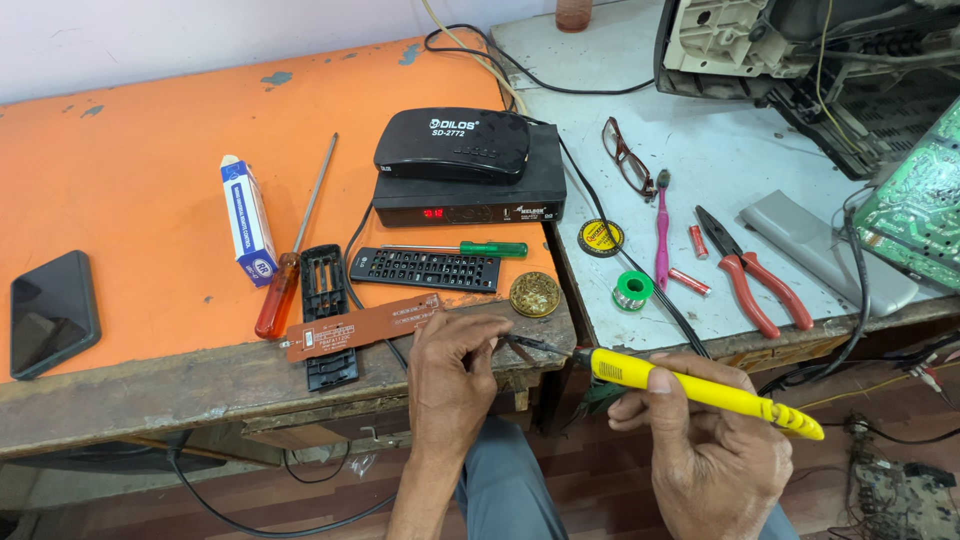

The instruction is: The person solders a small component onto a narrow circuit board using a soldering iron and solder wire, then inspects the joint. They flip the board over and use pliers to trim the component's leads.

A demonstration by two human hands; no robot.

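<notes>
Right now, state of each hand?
Left hand: closed, pinching something small at the bench edge beside the brown circuit board; cannot tell what.
Right hand: closed on the yellow soldering iron.

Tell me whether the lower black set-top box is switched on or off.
On: the lower black set-top box shows lit red digits on its front panel display.

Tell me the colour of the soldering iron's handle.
Yellow; the soldering iron, in the right hand, shows best in the head view.
</notes>
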